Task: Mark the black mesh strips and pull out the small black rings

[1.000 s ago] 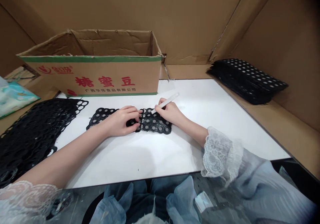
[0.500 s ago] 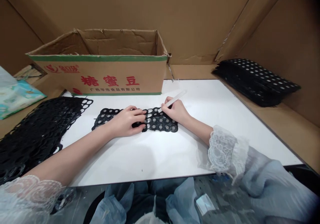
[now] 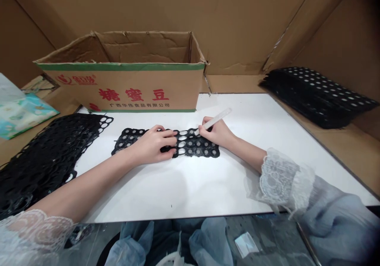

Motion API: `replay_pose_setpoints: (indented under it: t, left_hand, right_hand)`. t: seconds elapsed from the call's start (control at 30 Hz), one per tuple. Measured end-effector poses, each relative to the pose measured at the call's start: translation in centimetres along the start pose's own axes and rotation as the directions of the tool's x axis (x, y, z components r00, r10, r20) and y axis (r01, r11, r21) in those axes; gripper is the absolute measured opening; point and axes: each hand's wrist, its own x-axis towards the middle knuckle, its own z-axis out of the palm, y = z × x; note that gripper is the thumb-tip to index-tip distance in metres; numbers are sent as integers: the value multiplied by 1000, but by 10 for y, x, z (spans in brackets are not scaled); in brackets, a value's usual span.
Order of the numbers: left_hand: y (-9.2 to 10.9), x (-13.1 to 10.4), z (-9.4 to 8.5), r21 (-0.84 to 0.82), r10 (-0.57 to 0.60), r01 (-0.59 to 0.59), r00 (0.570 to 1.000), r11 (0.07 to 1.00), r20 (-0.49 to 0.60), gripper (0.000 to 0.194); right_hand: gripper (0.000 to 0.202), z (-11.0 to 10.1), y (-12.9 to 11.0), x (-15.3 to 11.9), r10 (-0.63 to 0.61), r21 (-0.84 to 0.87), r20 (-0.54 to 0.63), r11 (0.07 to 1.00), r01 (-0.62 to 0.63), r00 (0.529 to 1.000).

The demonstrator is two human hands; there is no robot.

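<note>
A black perforated strip lies flat on the white tabletop, with rows of round holes, most filled with grey-white discs. Near its middle runs a column of larger, white-showing openings. My left hand rests palm down over the strip's left-centre, its fingers apart and the tips beside that column; it covers part of the strip. In my right hand is a slim whitish pen-like stick, pinched between thumb and fingers. The stick's lower end touches or nearly touches the strip's upper row, just right of the column.
Behind the strip stands an open cardboard box with red lettering. A heap of black perforated sheets lies at left, near a patterned soft packet. At right, a stack of black dotted sheets sits by the cardboard wall.
My right hand and the stick have shifted slightly right. The column of openings looks wider, and the strip's right part sits further right. The whole view has also shifted a little.
</note>
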Motion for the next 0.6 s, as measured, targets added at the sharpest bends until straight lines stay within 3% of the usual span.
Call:
replay_pose_setpoints:
  t: [0.6]
  left_hand:
    - [4, 0, 5, 32, -38, 38, 999, 999, -15, 13]
  right_hand:
    - [23, -6, 7, 2, 2, 41, 93, 999, -6, 996]
